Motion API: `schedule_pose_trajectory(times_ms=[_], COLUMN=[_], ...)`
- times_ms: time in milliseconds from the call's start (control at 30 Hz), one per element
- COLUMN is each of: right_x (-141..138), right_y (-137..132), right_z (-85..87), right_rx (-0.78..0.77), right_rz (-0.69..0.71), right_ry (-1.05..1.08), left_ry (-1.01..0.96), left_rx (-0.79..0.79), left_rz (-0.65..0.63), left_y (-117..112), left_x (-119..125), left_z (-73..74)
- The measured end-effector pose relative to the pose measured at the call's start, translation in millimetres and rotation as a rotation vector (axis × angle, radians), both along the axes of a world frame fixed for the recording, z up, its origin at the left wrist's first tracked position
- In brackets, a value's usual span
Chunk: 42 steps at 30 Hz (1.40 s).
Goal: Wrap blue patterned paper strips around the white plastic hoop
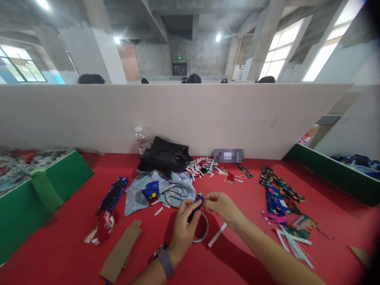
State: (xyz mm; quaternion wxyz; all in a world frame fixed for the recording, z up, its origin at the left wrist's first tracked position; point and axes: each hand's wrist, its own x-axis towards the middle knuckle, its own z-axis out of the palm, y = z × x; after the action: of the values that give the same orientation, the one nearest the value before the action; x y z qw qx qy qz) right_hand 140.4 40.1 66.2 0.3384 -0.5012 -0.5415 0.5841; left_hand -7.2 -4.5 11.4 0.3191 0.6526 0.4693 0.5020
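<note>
A small folded piece of dark blue patterned fabric (194,211) is gripped between the thumb and fingers of my left hand (181,225). My right hand (222,205) is closed in a pinch at the upper right edge of that fabric; its fingertips partly hide what lies between them. Directly below my hands a roll of tape (205,236) lies on the red table, partly covered by my left hand. A loose white strip (217,235) rests to the right of the roll.
Light blue cloth (135,200) with scissors (178,192) on it lies ahead, before a black bag (164,155) and bottle (141,140). Cardboard strips (121,251) lie left, patterned fabric strips (276,200) right. Green-walled bins (63,178) flank the table; a white partition (178,114) stands behind.
</note>
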Motion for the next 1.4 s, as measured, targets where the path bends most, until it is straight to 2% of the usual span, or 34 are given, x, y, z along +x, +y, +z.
schedule_pose_trajectory(times_ms=[467, 967, 1400], right_x=[3.8, 6.6, 4.8], right_y=[-0.1, 2.7, -0.6], right_z=[8.0, -7.7, 8.2], right_rx=[-0.005, 0.097, 0.038], right_rz=[0.042, 0.064, 0.078], right_ry=[-0.04, -0.051, -0.023], left_ry=[-0.023, 0.042, -0.049], left_rx=[0.006, 0.008, 0.03], left_rz=[0.0, 0.024, 0.005], left_y=[0.1, -2.3, -0.7], left_x=[0.3, 1.0, 0.9], left_z=[1.2, 1.7, 1.0])
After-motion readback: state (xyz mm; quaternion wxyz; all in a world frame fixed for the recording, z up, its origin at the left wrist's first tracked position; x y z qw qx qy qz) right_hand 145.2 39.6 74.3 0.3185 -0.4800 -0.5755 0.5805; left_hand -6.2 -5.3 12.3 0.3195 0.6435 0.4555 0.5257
